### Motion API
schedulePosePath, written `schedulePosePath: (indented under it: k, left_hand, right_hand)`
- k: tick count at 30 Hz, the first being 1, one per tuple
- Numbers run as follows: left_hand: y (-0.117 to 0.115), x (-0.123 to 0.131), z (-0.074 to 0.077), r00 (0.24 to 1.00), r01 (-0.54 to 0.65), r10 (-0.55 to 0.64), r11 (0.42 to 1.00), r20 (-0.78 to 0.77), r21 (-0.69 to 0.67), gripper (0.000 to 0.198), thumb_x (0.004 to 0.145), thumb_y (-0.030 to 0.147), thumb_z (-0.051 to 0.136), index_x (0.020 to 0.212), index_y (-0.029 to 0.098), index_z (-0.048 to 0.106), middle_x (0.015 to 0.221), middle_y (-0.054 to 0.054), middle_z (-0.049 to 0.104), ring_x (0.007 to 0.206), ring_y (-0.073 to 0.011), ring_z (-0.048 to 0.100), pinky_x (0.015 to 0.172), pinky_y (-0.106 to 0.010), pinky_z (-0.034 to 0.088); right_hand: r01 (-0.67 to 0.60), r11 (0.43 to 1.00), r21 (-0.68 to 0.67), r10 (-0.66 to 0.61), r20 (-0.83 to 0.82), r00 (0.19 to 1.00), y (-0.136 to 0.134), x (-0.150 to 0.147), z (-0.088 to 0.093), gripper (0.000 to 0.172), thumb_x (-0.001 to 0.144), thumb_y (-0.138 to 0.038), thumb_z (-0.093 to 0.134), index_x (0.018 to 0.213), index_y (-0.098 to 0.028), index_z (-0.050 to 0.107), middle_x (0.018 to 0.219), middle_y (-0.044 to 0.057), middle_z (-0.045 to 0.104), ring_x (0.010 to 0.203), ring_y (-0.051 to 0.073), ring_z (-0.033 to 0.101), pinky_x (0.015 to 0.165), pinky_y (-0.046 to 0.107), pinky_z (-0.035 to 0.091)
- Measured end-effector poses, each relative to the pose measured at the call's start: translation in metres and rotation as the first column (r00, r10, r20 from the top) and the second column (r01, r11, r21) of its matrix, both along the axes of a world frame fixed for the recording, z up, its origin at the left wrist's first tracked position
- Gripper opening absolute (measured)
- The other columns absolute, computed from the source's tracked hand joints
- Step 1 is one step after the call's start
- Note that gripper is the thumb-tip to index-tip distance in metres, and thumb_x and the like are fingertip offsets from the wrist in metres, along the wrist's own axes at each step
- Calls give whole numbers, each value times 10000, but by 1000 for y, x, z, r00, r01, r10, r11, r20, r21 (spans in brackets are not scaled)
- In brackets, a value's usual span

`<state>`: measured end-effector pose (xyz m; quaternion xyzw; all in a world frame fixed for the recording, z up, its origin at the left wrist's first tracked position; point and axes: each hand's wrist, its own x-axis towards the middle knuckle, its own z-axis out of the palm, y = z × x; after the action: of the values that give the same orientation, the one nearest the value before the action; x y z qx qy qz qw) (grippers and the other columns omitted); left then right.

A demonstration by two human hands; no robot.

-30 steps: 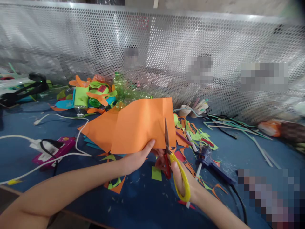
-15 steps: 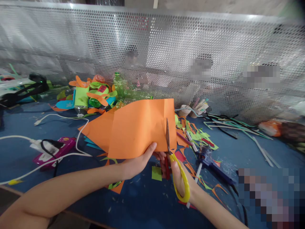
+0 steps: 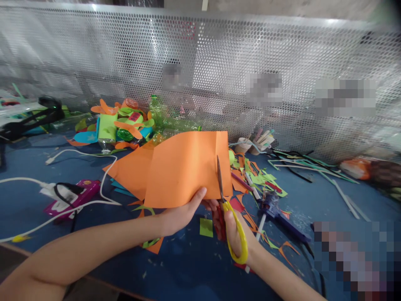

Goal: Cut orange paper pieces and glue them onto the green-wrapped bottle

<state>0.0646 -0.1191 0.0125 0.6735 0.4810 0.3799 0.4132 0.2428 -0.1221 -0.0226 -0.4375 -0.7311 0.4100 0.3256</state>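
A sheet of orange paper (image 3: 180,171) is held up and slightly curved above the table. My left hand (image 3: 184,215) grips its lower edge, thumb on the near face and fingers behind. In my right hand (image 3: 233,234) is a pair of scissors with a yellow handle (image 3: 240,246). One dark blade lies across the front of the paper near its right side; the other is hidden behind it. Some right-hand fingers show beside a red part under the paper. More orange paper (image 3: 131,169) lies behind to the left, and a small green square (image 3: 206,227) sits below.
Paper scraps (image 3: 263,179) and a blue glue gun (image 3: 278,213) lie to the right. At left are a magenta power strip (image 3: 77,196) and white cables. Decorated bottles (image 3: 108,125) stand before a perforated metal panel (image 3: 125,50), with blurred people beyond.
The orange paper's left edge has shifted slightly right. The scissors have tilted a little, and the fingers around the red part have moved slightly. Both arms stay nearly in place.
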Motion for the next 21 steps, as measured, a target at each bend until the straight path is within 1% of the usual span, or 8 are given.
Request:
schedulePosePath:
  k: [4,8,14,17,21]
  left_hand:
    - [1,1,-1,1000,9,-9,1000,12,-1,446,887,517,301,1004,236,627,1028,-11,672,1108,-199,537,1051,-340,333]
    - [1,1,-2,999,23,-22,1000,49,-9,450,886,520,298,990,236,632,1035,-18,671,1148,-210,508,1027,-345,367]
    - [1,2,-2,998,11,-11,1000,56,5,450,887,515,305,983,229,639,1049,-14,667,1144,-202,512,1043,-342,344]
    - [1,2,-3,997,18,-19,1000,69,11,464,889,513,289,968,230,648,1049,-15,668,1141,-195,515,1040,-330,348]
    - [1,1,-4,998,2,-2,1000,55,7,457,886,511,310,982,218,646,1041,-34,672,1152,-207,507,1054,-350,322]
  right_hand:
    - [14,1000,2,-14,9,1000,0,0,-1,514,877,-600,185,761,-198,483,479,-22,448,390,125,454,383,234,360]
    - [34,999,-14,-34,-5,999,1,-1,-3,510,869,-609,193,744,-198,468,466,-31,433,368,121,446,366,232,363]
    - [36,998,-43,-38,-33,999,0,-4,-2,480,870,-603,208,718,-209,437,442,-38,420,344,117,439,344,225,346]
    - [34,998,-61,-37,-46,998,-1,-6,2,485,852,-632,219,708,-213,416,442,-45,409,328,113,433,330,223,343]
    - [32,996,-88,-39,-84,996,-1,-8,4,514,820,-677,234,728,-208,422,443,-57,396,301,102,412,311,219,341]
